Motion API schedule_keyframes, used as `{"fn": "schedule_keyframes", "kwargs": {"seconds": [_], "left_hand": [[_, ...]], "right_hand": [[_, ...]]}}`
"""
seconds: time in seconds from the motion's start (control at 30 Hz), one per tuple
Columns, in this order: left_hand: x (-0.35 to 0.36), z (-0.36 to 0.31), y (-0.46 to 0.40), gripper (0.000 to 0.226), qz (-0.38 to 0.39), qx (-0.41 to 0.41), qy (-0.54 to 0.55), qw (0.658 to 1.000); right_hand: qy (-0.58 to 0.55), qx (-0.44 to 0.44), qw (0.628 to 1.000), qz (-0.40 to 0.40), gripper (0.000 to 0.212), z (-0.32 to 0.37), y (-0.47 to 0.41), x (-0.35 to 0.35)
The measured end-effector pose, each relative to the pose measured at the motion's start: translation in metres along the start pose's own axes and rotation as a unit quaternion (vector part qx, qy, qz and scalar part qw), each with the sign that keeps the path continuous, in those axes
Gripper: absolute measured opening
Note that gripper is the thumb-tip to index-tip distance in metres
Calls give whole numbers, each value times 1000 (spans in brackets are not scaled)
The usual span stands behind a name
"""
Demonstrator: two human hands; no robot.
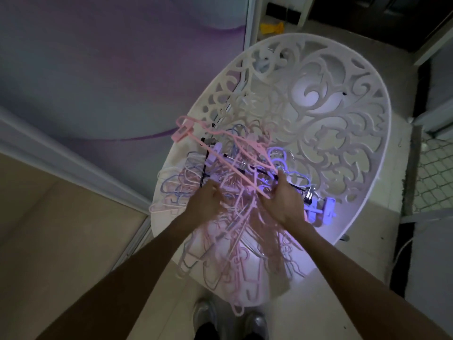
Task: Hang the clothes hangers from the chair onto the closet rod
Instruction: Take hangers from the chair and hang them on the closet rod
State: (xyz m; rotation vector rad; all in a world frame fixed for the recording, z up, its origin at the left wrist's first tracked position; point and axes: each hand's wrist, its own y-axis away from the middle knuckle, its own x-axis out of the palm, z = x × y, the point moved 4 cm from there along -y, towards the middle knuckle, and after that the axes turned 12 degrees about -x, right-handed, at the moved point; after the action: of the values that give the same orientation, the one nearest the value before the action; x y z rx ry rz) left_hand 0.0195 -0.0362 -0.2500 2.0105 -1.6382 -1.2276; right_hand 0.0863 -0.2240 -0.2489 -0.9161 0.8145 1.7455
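A tangled heap of pink, purple and white clothes hangers (235, 231) lies on the seat of a white chair with an ornate cut-out back (318, 99). A pink clip hanger (220, 153) sticks up out of the heap toward the upper left. My right hand (282, 200) grips its lower end at the right side of the pile. My left hand (206, 200) reaches into the pile's left part with fingers curled among the hangers; what it grips is hidden. The closet rod is out of view.
A sliding closet door with a purple pattern (98, 69) stands at the left, its track (73, 163) running along the floor. A yellow object (270, 28) lies on the floor beyond the chair. My feet (230, 320) are just before the chair.
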Motion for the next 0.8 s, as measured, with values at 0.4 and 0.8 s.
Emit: {"fn": "schedule_keyframes", "kwargs": {"seconds": [0.4,0.8], "left_hand": [[-26,-39,54,23,122,-60,462,877],[-45,-94,94,27,114,-25,553,825]], "right_hand": [[-222,41,972,61,75,21,33,-89],[-199,-62,971,115,35,51,27,-38]]}}
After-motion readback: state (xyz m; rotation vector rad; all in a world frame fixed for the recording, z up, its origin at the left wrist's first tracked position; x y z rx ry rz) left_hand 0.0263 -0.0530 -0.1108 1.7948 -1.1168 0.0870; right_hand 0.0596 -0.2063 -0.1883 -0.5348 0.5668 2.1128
